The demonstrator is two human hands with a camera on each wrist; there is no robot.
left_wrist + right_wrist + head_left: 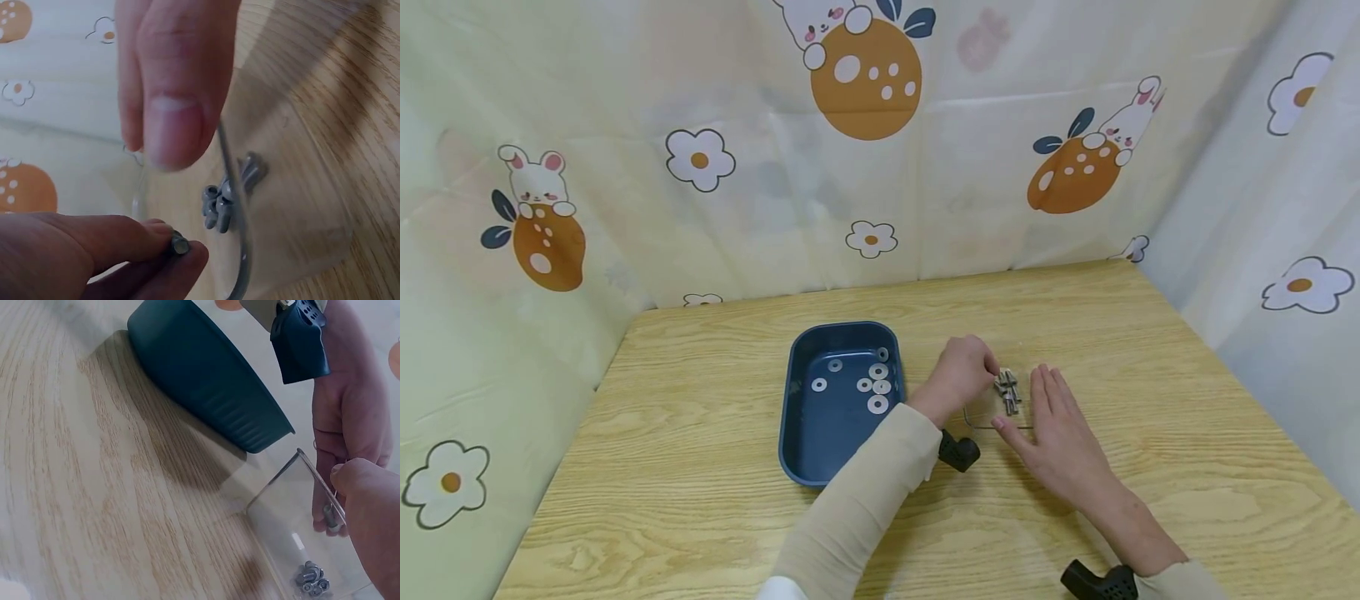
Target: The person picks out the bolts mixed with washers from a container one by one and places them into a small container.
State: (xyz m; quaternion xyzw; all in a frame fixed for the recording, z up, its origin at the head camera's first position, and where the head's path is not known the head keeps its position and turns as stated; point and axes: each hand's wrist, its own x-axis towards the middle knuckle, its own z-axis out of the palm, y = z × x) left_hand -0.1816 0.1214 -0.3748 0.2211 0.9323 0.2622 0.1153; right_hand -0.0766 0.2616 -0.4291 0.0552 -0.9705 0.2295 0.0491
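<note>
My left hand (958,375) reaches over a clear plastic box (273,485) and pinches a small metal bolt (180,244) between thumb and fingers. Inside the box lies a little pile of silvery bolts (1008,392), some with round socket heads, as the left wrist view shows. Along the box's right side rests my right hand (1063,442), its fingers straight and close together. The right thumb (369,481) lies at the near rim. Left of the box stands a dark blue tray (796,417) with several flat washers (877,404) spread over its floor.
All of this stands on a wood-grain table (685,450). A patterned curtain (760,200) closes off the back and both sides. Black wrist devices (958,452) hang under the sleeves, the left one close to the box and tray.
</note>
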